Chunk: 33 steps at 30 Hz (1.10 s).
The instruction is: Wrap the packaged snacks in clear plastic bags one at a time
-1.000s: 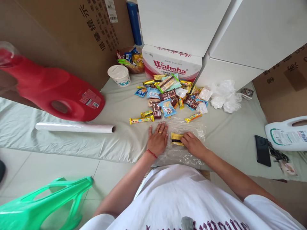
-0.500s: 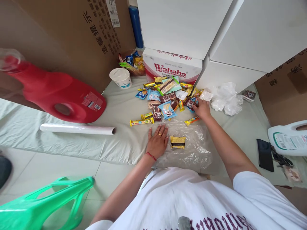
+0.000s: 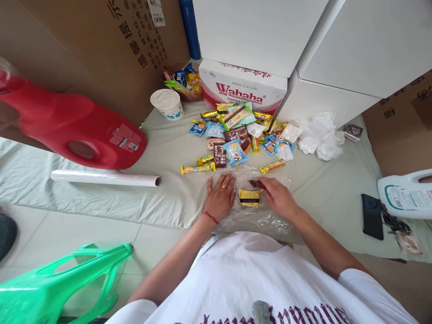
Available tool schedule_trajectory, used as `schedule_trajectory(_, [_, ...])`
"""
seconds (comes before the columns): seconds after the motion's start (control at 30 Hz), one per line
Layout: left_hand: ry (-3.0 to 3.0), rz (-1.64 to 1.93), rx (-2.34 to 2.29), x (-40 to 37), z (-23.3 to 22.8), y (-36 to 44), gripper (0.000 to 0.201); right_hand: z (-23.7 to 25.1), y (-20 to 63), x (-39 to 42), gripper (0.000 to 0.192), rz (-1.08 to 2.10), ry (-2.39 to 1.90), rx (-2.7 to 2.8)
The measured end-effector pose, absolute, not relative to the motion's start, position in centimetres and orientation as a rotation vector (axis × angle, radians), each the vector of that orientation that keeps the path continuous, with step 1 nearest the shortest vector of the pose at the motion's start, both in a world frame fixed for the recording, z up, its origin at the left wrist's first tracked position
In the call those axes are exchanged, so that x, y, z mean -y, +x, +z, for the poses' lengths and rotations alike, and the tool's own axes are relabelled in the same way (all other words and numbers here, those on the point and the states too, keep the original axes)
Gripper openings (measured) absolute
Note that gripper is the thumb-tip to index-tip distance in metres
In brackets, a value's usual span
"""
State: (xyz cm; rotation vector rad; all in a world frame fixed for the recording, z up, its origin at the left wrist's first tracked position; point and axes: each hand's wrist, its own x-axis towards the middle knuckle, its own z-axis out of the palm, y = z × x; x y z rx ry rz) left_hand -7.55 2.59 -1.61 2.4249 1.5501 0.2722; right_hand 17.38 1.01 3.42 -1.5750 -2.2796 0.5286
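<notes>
On the clear plastic sheet (image 3: 266,218) — 2 hands, 2 snack packets (image 3: 249,198).

Pale tiled floor (image 3: 67,229), white cabinets (image 3: 337,54), probably daylight from above.

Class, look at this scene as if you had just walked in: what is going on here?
A person kneels at a pale sheet spread on the floor. The left hand lies flat on the edge of a clear plastic bag. The right hand holds a small dark brown snack packet over the bag, just beyond a yellow packet lying on it. A heap of assorted wrapped snacks sits further out, before a Wahaha carton. A red jug lies to the left.
</notes>
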Motion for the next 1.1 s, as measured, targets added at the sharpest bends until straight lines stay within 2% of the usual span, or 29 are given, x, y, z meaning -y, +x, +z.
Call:
schedule_trajectory(0.17, [2.439, 0.279, -1.557, -2.6, -1.6, -7.5, 0.054, 1.4, 13.6, 3.5, 0.056, 0.367, -1.546, 2.534])
schedule_trajectory(0.43, [2.475, 0.241, -1.565, -2.6, -1.9, -7.5, 0.055, 1.2, 14.0, 1.8, 0.060, 0.405, -1.574, 2.596])
schedule_trajectory(0.67, [2.447, 0.288, -1.596, -2.4, -2.0, -7.2, 0.055, 1.0, 14.9, 2.1, 0.061, 0.272, -1.564, 2.553])
schedule_trajectory(0.8, [2.387, 0.331, -1.613, -2.8, -1.8, -7.5, 0.055, 0.8, 15.0, 2.4, 0.063, 0.327, -1.567, 2.568])
schedule_trajectory(0.93, [2.319, 0.532, -1.651, -2.5, -1.3, -9.1, 0.055, 2.2, 16.1, 3.8, 0.066, 0.387, -1.481, 2.465])
schedule_trajectory(1.0, [2.361, 0.656, -1.599, -1.5, -1.0, -10.6, 0.052, 3.2, 17.4, 5.4, 0.059, 0.394, -1.397, 2.370])
schedule_trajectory(1.1, [2.538, 0.648, -1.209, 0.8, -1.0, -13.2, 0.037, 3.3, 19.7, 8.7, 0.040, 0.501, -1.277, 2.361])
